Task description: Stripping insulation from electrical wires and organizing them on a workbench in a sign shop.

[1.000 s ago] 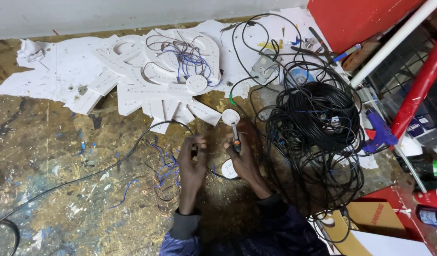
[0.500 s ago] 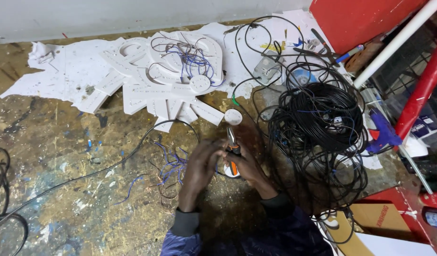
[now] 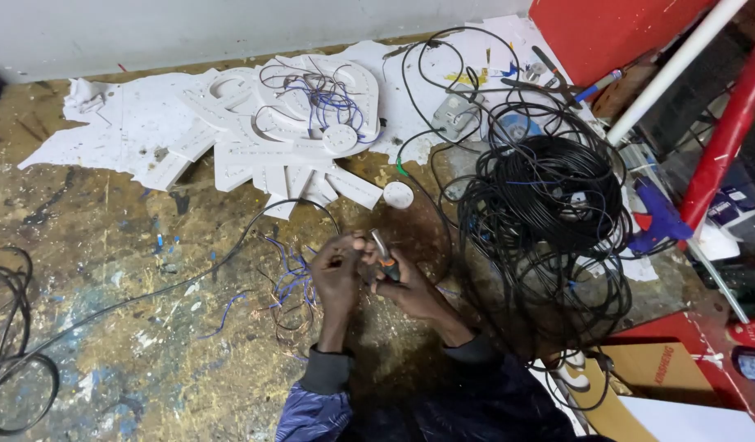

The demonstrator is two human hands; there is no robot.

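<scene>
Nearest the camera, both hands meet over the stained, paint-flecked surface [image 3: 107,352]. The right hand [image 3: 410,282] has its grip closed around a small orange-handled hand tool [image 3: 383,255], whose metal tip points up and away from the body. The left hand [image 3: 338,268] sits just beside it, fingertips pinched narrow on something too small to make out, likely a thin wire end; the two hands touch at the thumbs.

Just left of the hands lies a loose tangle of thin blue and purple wires [image 3: 289,282], and a long black cable [image 3: 189,282] runs from there to a loop at the left edge.

To the right sits a large coil of black cable [image 3: 549,205], heaped and spilling strands outward. An open cardboard box [image 3: 639,368] lies near the lower right; what it holds cannot be told.

Farther off, flat white cut-out panels [image 3: 255,139] lie stacked and overlapping, with more blue wires [image 3: 332,98] resting on top and a small white disc [image 3: 398,195] just beside them.
</scene>
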